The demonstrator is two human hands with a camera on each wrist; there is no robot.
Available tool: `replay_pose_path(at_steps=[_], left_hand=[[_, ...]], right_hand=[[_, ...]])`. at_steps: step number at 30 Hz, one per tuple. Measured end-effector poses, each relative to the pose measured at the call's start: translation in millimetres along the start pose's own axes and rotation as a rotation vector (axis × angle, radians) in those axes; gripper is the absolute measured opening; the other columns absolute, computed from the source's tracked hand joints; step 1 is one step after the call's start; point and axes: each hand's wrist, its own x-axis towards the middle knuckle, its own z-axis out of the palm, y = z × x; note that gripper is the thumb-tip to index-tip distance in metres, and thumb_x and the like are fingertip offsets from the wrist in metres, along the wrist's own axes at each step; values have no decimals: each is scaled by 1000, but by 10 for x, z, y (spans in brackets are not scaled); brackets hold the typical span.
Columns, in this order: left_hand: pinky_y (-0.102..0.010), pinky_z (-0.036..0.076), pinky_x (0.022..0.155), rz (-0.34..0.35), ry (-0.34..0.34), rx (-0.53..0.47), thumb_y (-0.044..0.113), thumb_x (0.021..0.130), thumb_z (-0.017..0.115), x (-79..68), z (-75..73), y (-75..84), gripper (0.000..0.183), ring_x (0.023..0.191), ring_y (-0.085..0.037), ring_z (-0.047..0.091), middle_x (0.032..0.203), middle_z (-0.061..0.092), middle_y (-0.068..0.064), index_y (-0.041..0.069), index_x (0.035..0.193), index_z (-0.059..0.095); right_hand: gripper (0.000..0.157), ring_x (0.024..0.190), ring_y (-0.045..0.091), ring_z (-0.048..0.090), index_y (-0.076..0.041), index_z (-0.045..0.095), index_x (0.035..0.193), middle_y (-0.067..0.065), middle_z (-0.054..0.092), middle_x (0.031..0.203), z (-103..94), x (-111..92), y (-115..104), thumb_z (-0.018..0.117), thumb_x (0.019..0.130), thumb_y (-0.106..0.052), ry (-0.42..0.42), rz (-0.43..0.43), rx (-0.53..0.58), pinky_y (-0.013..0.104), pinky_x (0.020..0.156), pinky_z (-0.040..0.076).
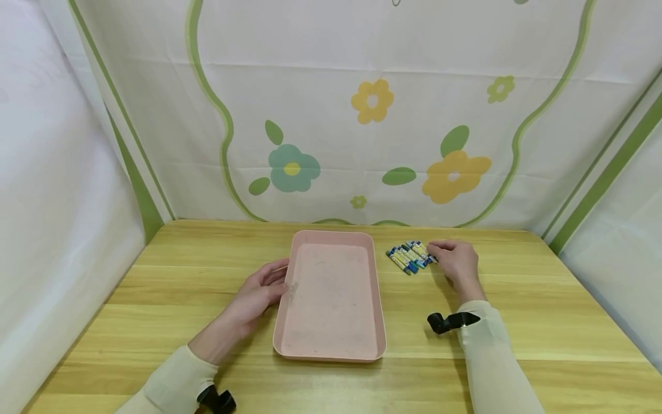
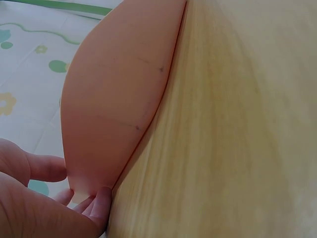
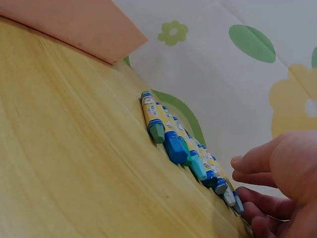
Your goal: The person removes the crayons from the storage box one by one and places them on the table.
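Note:
A shallow pink tray point(image 1: 331, 353) lies on the wooden table. At its left side, my left hand point(image 1: 256, 293) touches the rim and outer wall with relaxed fingers. In the left wrist view, the thumb and fingertips point(image 2: 101, 206) meet the tray's pink wall point(image 2: 119, 89). Right of the tray, several crayons point(image 1: 405, 257) with yellow and blue wrappers lie side by side in a row. My right hand point(image 1: 457, 261) is at the row's right end. In the right wrist view, its fingers point(image 3: 267, 203) are at the last grey-blue crayon point(image 3: 237, 202); green and blue tips show further along.
The wood-grain table point(image 1: 207, 253) ends at a white curtain point(image 1: 310, 46) printed with flowers and leaves. Similar white cloth hangs on both sides. Black wrist cameras point(image 1: 452, 322) sit on both cream sleeves point(image 1: 496, 356).

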Motion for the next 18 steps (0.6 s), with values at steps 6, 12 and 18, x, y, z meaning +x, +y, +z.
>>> replay_pose_path(at_steps=[6, 12, 18], left_hand=[[-48, 41, 125, 5, 0, -5, 1, 106, 52, 16, -4, -13, 61, 158, -38, 37, 170, 37, -21, 5, 165, 33], [-47, 42, 124, -2, -3, -3, 5, 107, 53, 16, 11, 22, 62, 157, -38, 39, 171, 36, -21, 5, 165, 33], [-56, 41, 124, 46, 82, 191, 17, 107, 57, -11, -49, 192, 63, 157, -40, 38, 172, 34, -17, 10, 165, 34]], right_hand=[[48, 143, 41, 53, -11, 70, 140, 19, 62, 151, -46, -20, -69, 64, 104, -43, -41, -1, 24, 57, 117, 45], [65, 139, 41, 57, -11, 62, 149, 20, 63, 150, -142, -110, -236, 58, 104, -57, -57, -92, 7, 56, 113, 50], [88, 151, 50, 41, -17, 36, 167, 24, 42, 167, -259, -180, -479, 49, 101, -73, -61, -227, -105, 67, 119, 40]])
